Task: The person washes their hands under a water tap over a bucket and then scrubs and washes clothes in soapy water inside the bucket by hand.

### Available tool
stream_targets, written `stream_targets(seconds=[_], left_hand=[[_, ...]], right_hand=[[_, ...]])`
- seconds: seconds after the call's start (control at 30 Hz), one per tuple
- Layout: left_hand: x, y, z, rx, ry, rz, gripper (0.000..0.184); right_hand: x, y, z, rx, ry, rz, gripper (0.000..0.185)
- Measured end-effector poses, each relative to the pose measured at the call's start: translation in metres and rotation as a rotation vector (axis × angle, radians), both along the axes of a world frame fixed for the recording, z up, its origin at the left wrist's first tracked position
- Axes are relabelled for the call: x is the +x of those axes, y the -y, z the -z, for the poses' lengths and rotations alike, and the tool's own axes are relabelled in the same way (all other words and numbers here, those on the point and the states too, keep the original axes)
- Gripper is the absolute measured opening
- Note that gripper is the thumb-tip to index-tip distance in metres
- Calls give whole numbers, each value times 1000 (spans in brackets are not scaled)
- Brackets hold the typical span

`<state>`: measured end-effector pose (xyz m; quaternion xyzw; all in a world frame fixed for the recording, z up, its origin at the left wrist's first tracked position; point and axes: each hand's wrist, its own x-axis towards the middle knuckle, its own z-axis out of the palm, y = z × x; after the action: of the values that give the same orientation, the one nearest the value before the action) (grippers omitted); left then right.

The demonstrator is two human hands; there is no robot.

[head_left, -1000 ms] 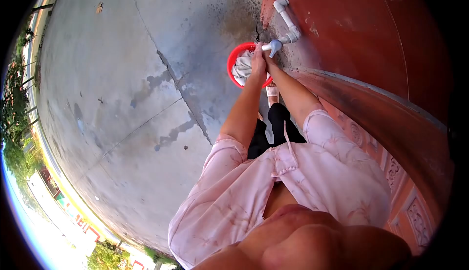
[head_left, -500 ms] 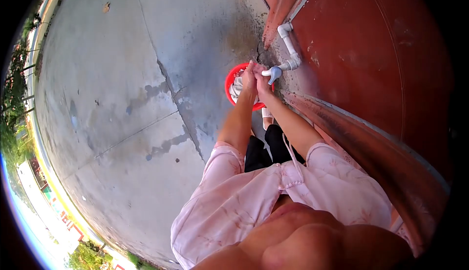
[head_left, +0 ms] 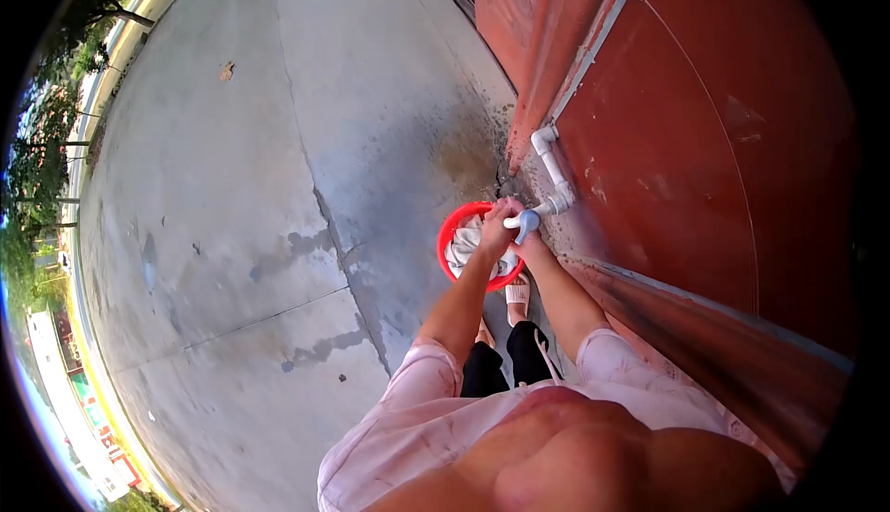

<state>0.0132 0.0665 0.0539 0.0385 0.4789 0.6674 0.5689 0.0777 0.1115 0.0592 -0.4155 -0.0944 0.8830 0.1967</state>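
Observation:
Beside the spout of a white tap with a blue-grey handle (head_left: 528,223), my two hands are close together over a red bucket (head_left: 446,230). My left hand (head_left: 498,225) has its fingers curled in against the other hand; whether anything is between them is hidden. Part of my right hand (head_left: 530,246) lies behind the tap, and its fingers are covered. Pale, bunched cloth (head_left: 464,245) fills the bucket under my hands.
White pipe (head_left: 554,167) runs from the red wall (head_left: 677,160) to the tap. My sandalled foot (head_left: 517,297) stands close to the bucket. Grey concrete (head_left: 213,197) with a crack and wet patches spreads out on the left.
The view has tilted, so the bucket, tap and hands appear lower in the picture. My hands stay together by the tap, and more of the cloth shows.

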Motion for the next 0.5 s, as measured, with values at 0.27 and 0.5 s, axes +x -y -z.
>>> stream_targets(seconds=[0.27, 0.5], left_hand=[[-21, -47, 72, -233, -479, -195, 30], [-23, -28, 33, -629, -1357, 862, 31]], right_hand=[[-13, 63, -54, -111, 186, 28, 48], [-21, 52, -9, -68, 200, 294, 52]])
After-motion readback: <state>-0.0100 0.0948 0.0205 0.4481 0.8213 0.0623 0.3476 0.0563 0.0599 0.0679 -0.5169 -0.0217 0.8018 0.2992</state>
